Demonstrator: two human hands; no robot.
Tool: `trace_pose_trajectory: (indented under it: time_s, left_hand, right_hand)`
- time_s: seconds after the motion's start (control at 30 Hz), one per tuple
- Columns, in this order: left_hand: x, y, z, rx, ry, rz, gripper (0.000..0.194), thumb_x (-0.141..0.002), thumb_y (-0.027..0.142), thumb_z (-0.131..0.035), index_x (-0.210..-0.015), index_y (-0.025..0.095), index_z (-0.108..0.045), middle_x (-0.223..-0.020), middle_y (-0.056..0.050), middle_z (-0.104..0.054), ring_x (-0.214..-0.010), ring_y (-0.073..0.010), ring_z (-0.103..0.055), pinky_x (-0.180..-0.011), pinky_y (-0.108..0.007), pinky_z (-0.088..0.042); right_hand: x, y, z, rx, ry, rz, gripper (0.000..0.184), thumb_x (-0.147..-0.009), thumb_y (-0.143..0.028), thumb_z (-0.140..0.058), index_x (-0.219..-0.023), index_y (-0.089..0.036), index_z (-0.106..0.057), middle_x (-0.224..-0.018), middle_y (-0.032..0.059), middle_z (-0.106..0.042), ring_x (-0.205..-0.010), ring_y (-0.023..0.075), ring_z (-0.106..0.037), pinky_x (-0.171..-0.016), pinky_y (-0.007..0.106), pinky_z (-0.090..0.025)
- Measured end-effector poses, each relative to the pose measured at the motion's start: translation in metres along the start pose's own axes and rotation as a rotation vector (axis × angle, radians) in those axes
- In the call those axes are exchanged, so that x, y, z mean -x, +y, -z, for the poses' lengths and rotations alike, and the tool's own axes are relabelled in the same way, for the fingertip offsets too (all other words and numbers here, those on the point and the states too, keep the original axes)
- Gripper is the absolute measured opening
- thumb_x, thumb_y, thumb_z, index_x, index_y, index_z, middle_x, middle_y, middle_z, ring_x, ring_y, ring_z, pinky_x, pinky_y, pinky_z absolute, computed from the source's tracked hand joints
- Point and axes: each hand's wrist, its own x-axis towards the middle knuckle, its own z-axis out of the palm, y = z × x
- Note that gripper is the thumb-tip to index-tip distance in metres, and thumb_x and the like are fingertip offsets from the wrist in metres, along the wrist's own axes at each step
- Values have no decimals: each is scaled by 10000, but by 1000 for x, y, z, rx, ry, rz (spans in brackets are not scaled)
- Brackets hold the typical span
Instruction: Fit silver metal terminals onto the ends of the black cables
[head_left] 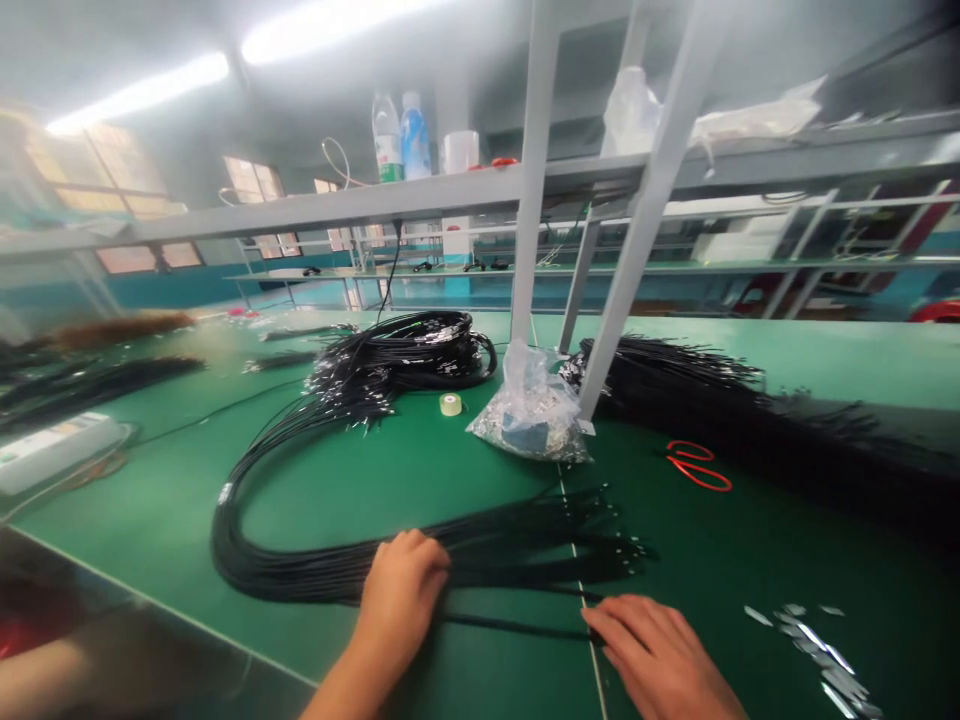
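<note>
A long bundle of thin black cables [255, 560] curves across the green table, its near ends fanned out with small light tips. My left hand [405, 585] rests on this bundle with its fingers curled over the cables. To the right, my right hand [660, 650] has thumb and fingers closed around a black cable [517, 627] that runs apart from the bundle, in front of it, toward my left hand. The tip of that cable is hidden by the fingers.
A clear plastic bag of small metal parts [529, 415] stands by the shelf post [534, 180]. Nearby are a tape roll [451, 404], a coiled cable bundle [420, 350], a dark cable pile [720, 420], a red loop [697, 466], loose metal strips [825, 655] and a power strip [60, 450].
</note>
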Motion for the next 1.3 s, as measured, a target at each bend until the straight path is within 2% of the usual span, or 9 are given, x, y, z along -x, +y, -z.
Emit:
trace_pose_trajectory:
  time_s: [0.13, 0.27, 0.37, 0.47, 0.7, 0.83, 0.93, 1.1, 1.3]
  left_hand:
    - [10, 12, 5, -36, -23, 15, 181, -773, 94, -483, -821, 213, -611, -878, -16, -641, -877, -191, -568, -811, -318, -407]
    - [20, 41, -14, -76, -167, -31, 220, -644, 125, -592, -841, 213, -636, -853, -36, -691, -857, -256, -617, -834, -405, -428]
    - [13, 66, -37, -50, -233, -54, 258, -660, 150, -591, -908, 190, -652, -879, -85, -703, -794, -293, -657, -746, -422, -481]
    - [1, 82, -46, 45, -210, -109, 285, -749, 79, -473, -944, 211, -636, -916, -62, -685, -813, -237, -661, -719, -335, -492]
    - [-12, 69, -37, 246, -160, -269, 223, -862, 120, -399, -899, 209, -600, -882, -26, -633, -815, -163, -611, -728, -240, -469]
    - [-15, 64, -31, 276, -113, -298, 223, -912, 155, -353, -926, 207, -570, -901, -27, -619, -848, -150, -595, -778, -231, -463]
    - [-13, 63, -34, 37, -212, -320, 270, -783, 32, -447, -888, 229, -599, -923, -9, -641, -853, -144, -622, -744, -204, -473]
    - [1, 75, -61, -243, -293, -259, 333, -630, 5, -522, -830, 226, -668, -869, -41, -694, -826, -242, -664, -705, -305, -498]
    - [5, 114, -92, -242, -291, -320, 289, -731, 108, -542, -974, 225, -644, -1003, -69, -672, -949, -279, -611, -812, -377, -460]
  right_hand:
    - [-1, 25, -11, -16, 32, -9, 216, -821, -165, -500, -970, -246, -634, -916, 46, -692, -853, 213, -632, -737, 322, -468]
    - [-6, 29, -20, -27, 63, -26, 208, -816, -156, -498, -954, -238, -631, -903, 49, -687, -839, 213, -628, -716, 321, -460]
    - [-4, 19, -11, -58, 11, -55, 285, -815, -96, -466, -1016, -229, -617, -955, 59, -683, -886, 217, -620, -757, 340, -462]
    - [4, 15, 10, -86, -20, -143, 324, -831, -58, -426, -1057, -216, -596, -997, 67, -670, -931, 221, -605, -798, 369, -462]
    - [26, 30, 57, -14, -42, -293, 258, -856, -119, -448, -1020, -227, -615, -955, 58, -684, -888, 231, -620, -783, 390, -495]
    - [13, 29, 48, -16, -133, -315, 384, -820, -105, -483, -1167, -234, -585, -1156, 66, -665, -1028, 254, -600, -842, 431, -500]
    - [-2, 30, 37, -42, -196, -397, 411, -799, -87, -481, -1173, -206, -600, -1210, 89, -644, -1065, 278, -588, -847, 479, -495]
    - [-3, 42, 37, -93, -43, -544, 289, -858, -166, -437, -1062, -192, -639, -1100, 113, -678, -1028, 283, -603, -838, 500, -475]
    - [16, 59, 84, -48, 141, -713, 250, -898, -243, -398, -1056, -201, -586, -1051, 103, -670, -995, 261, -604, -847, 455, -450]
